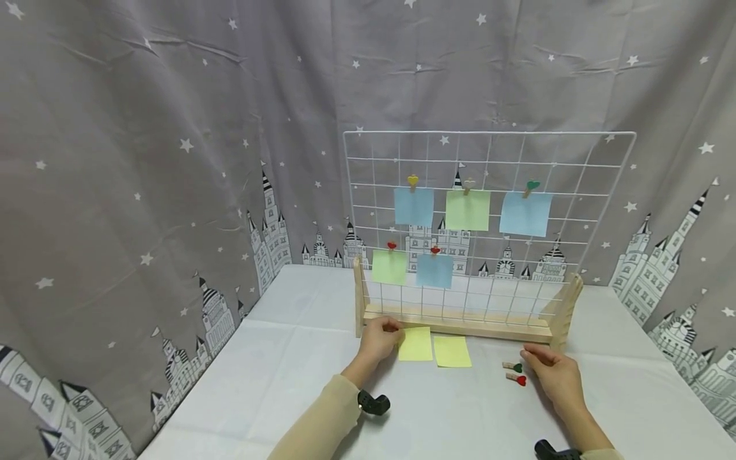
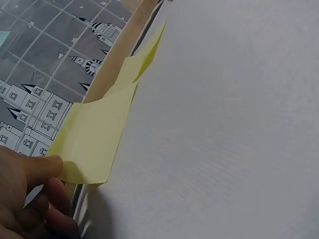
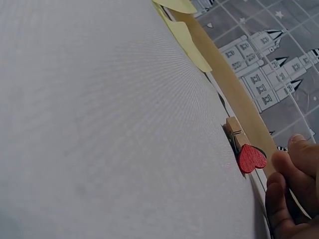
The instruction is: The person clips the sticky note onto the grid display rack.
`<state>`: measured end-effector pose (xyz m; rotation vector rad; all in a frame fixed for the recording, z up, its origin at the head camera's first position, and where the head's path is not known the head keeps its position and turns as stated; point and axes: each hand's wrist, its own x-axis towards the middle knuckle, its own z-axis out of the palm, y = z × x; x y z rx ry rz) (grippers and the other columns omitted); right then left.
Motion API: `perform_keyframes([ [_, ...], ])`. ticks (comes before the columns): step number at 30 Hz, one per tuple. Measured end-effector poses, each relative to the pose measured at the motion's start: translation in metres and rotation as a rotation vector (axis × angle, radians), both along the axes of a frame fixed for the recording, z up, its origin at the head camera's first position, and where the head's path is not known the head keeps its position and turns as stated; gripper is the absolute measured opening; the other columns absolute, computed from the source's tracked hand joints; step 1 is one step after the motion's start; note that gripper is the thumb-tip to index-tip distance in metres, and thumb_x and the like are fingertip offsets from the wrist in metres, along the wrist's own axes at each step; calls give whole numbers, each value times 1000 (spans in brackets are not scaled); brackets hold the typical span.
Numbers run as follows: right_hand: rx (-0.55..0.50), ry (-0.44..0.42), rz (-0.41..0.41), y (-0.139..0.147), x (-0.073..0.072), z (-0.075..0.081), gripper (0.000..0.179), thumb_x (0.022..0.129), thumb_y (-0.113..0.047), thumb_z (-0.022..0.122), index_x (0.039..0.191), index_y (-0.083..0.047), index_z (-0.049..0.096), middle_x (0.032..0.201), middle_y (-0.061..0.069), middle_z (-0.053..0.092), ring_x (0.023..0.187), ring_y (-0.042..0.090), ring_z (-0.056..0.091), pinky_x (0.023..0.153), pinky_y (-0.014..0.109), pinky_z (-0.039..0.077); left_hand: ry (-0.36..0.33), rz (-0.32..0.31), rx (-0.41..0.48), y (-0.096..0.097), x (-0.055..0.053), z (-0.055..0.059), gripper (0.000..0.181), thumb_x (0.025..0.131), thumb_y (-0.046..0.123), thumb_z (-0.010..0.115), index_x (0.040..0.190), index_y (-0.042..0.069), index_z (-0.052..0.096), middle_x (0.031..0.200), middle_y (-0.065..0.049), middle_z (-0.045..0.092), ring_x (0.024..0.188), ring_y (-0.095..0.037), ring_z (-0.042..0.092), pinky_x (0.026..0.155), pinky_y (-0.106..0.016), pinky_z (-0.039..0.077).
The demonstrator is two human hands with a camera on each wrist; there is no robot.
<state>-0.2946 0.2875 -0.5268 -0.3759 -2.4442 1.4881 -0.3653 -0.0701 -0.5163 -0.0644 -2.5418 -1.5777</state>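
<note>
My left hand (image 1: 381, 338) pinches the left edge of a yellow sticky note (image 1: 415, 345) between thumb and fingers. In the left wrist view the thumb (image 2: 45, 168) lies on a corner of that note. A second yellow sticky note (image 1: 452, 352) lies just to its right. My right hand (image 1: 554, 374) hovers beside two small wooden clothespins, its fingers loosely bent with nothing seen between them. One clothespin has a green heart (image 1: 517, 368), the other a red heart (image 1: 521, 380). In the right wrist view the red-heart clothespin (image 3: 251, 158) stands apart from the fingertips.
Behind the notes stands a white wire grid (image 1: 489, 133) on a wooden base (image 1: 460, 322). Blue and green notes hang from it in two rows, held by heart clothespins. A white cloth covers the table (image 1: 448, 415). A grey curtain with stars and castles (image 1: 172, 160) hangs behind.
</note>
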Motion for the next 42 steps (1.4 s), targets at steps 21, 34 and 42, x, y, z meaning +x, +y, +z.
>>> perform_keyframes([
  [21,139,-7,178,9,2,2,37,94,-20,76,123,2,72,110,15,78,80,-16,57,72,11,49,-8,-16,109,-3,4,25,5,90,4,75,95,5,76,87,-5,71,68,-11,58,59,-24,51],
  [34,230,-30,228,9,2,3,36,92,-25,78,119,-1,75,109,12,79,99,12,67,78,19,49,40,-73,105,2,12,43,6,92,6,74,98,3,76,93,-10,74,75,-11,62,62,-25,53],
  [42,295,-17,225,8,1,0,23,92,-19,78,109,-4,79,102,10,80,103,29,71,87,39,53,33,-89,116,8,14,48,6,92,9,75,97,7,76,91,-6,74,75,-11,63,61,-25,53],
])
